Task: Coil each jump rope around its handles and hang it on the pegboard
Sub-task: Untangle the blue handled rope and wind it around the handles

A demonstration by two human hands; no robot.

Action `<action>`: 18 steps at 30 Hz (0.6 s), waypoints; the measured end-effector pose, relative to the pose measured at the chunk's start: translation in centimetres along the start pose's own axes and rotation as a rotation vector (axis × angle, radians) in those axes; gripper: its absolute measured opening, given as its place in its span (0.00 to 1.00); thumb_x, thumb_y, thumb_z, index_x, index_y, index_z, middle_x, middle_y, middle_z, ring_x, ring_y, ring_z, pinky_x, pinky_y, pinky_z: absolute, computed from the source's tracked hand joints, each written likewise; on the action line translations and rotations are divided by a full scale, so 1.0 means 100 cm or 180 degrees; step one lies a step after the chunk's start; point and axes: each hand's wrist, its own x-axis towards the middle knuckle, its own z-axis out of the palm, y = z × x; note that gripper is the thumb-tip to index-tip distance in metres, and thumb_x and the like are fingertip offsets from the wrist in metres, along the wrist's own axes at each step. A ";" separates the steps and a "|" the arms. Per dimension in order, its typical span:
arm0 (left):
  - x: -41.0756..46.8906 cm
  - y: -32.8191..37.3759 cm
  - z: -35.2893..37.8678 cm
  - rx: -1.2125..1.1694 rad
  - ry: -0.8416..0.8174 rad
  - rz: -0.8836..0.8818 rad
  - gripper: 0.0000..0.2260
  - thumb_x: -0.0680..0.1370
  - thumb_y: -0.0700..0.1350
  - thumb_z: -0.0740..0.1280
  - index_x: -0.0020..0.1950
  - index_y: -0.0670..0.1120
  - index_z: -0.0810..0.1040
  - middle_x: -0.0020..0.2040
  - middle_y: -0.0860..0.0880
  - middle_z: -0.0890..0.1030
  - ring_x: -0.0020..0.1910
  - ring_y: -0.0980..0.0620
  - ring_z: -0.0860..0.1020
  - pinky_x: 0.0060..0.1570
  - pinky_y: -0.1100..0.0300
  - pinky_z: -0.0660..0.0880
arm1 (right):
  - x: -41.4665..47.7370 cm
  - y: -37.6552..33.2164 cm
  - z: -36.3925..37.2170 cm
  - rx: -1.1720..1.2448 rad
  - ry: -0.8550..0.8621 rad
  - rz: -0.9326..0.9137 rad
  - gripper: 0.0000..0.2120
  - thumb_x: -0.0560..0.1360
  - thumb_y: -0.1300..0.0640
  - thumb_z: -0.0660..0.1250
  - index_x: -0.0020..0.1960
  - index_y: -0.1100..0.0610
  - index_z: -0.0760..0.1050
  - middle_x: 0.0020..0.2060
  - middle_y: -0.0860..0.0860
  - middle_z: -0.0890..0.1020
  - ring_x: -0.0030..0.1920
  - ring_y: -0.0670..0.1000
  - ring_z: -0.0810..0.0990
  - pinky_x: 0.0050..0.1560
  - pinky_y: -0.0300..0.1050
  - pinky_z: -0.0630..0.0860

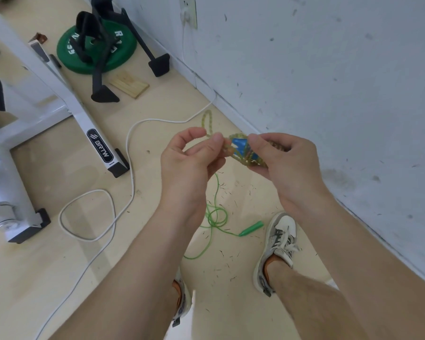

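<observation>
I hold a jump rope with blue handles at chest height; its yellow-green beaded cord is wound around the handles. My right hand grips the wrapped bundle from the right. My left hand pinches the loose end of the beaded cord just left of the bundle, and a small loop sticks up behind my fingers. A second jump rope, bright green, lies uncoiled on the floor below my hands, with one green handle near my right shoe. No pegboard is in view.
A white wall runs along the right. A white cable snakes over the beige floor from a wall socket. A white exercise machine frame stands at left, with a green weight plate, a black stand and a wooden board behind it.
</observation>
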 end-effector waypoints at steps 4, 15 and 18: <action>0.001 0.000 -0.004 0.0354 -0.0409 -0.0432 0.15 0.76 0.36 0.67 0.63 0.43 0.73 0.39 0.47 0.84 0.40 0.50 0.82 0.43 0.59 0.77 | 0.005 -0.003 -0.008 0.0505 0.0155 0.0226 0.09 0.74 0.57 0.73 0.50 0.63 0.81 0.46 0.58 0.85 0.44 0.51 0.86 0.46 0.46 0.83; 0.002 -0.007 -0.002 0.0675 -0.0724 -0.1167 0.06 0.76 0.44 0.68 0.44 0.43 0.82 0.36 0.48 0.83 0.34 0.53 0.82 0.36 0.62 0.74 | 0.003 0.000 -0.006 0.0588 -0.0001 0.0122 0.07 0.74 0.58 0.73 0.48 0.62 0.82 0.46 0.61 0.85 0.46 0.57 0.85 0.50 0.51 0.83; -0.001 -0.010 0.001 0.0638 -0.0655 -0.1192 0.10 0.76 0.50 0.69 0.41 0.45 0.81 0.35 0.49 0.82 0.33 0.54 0.81 0.33 0.65 0.75 | 0.002 0.001 -0.007 0.0560 0.0004 0.0074 0.08 0.74 0.57 0.73 0.48 0.62 0.82 0.46 0.60 0.85 0.46 0.57 0.85 0.51 0.52 0.83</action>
